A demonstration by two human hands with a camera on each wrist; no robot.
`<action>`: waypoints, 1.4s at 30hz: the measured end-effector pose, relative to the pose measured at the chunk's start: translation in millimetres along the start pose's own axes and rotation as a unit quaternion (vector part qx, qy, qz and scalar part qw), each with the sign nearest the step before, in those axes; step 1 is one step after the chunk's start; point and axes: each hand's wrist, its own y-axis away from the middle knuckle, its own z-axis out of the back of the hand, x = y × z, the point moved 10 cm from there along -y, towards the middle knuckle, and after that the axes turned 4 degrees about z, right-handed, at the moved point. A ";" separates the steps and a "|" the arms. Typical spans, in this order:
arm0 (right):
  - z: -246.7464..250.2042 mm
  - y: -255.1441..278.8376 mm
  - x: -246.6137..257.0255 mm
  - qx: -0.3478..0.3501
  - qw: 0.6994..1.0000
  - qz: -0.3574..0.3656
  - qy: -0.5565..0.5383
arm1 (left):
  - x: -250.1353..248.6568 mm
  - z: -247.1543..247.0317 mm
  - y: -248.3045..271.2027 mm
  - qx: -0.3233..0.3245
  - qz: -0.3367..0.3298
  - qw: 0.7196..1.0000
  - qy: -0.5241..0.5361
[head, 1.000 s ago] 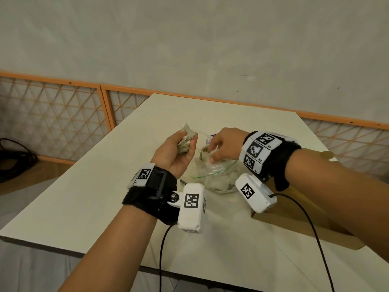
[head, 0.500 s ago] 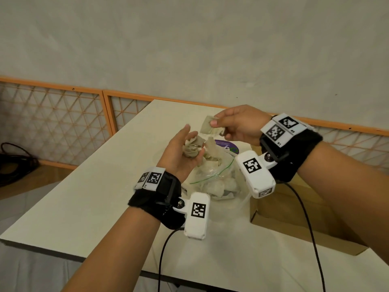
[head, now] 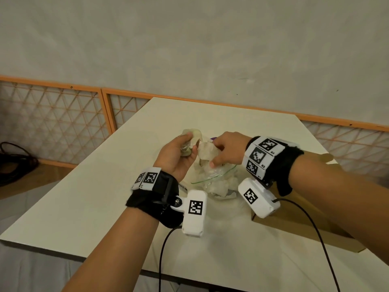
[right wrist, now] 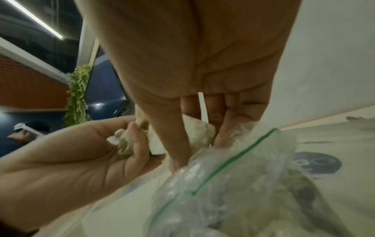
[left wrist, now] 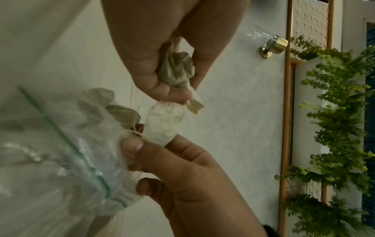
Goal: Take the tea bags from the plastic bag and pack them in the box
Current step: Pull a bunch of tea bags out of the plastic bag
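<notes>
**Both hands on tea bags above the open plastic bag**

The cream rectangular table [head: 88, 199] carries everything, and the clear zip-top plastic bag with a green seal line [head: 212, 182] lying near its middle serves as the landmark here. To the right of the plastic bag, touching or nearly touching its edge, lies the flat brown cardboard box [head: 299, 226], partly hidden under the right forearm; what it contains cannot be seen. Behind the plastic bag, a round dark-purple label [right wrist: 316, 162] lies on the table.

Inside the plastic bag sits a heap of pale, crumpled tea bags [head: 219, 185].

The left hand [head: 176, 157] is raised just above the plastic bag's left side, palm up, its fingers curled round a small bunch of crumpled greyish tea bags [left wrist: 176, 70]. The right hand [head: 228, 149] is over the mouth of the plastic bag, thumb and fingers pinching a pale flat tea bag [left wrist: 164, 123] that is lifted clear of the opening and touches the bunch in the left hand. The right thumb [left wrist: 131, 146] also presses a fold of the plastic bag's film and a thin string.
</notes>
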 end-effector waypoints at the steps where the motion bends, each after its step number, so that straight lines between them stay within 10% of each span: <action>1: -1.8 -0.1 2.8 0.006 1.000 0.002 0.007 | -0.3 -0.1 0.7 -0.002 0.000 1.000 0.004; 11: 42.7 6.8 -19.6 -0.098 0.958 -0.014 -0.271 | -0.4 9.7 -3.0 -0.020 -0.017 0.997 -0.067; 22: 47.2 0.3 -1.7 -0.115 0.939 0.002 -0.323 | 14.4 -49.7 2.8 0.076 -0.011 0.969 -0.233; 28: 56.8 23.2 -27.6 -0.180 0.843 -0.006 -0.507 | 18.1 -42.6 -2.2 0.011 -0.016 0.993 -0.118; 34: 15.0 80.9 -85.1 -0.103 0.964 -0.062 -0.237 | 11.9 -77.2 2.3 0.041 -0.028 0.994 -0.094; 42: -59.4 136.9 -135.2 -0.072 0.957 -0.135 -0.248 | 59.2 -145.3 20.5 0.121 0.013 0.990 -0.072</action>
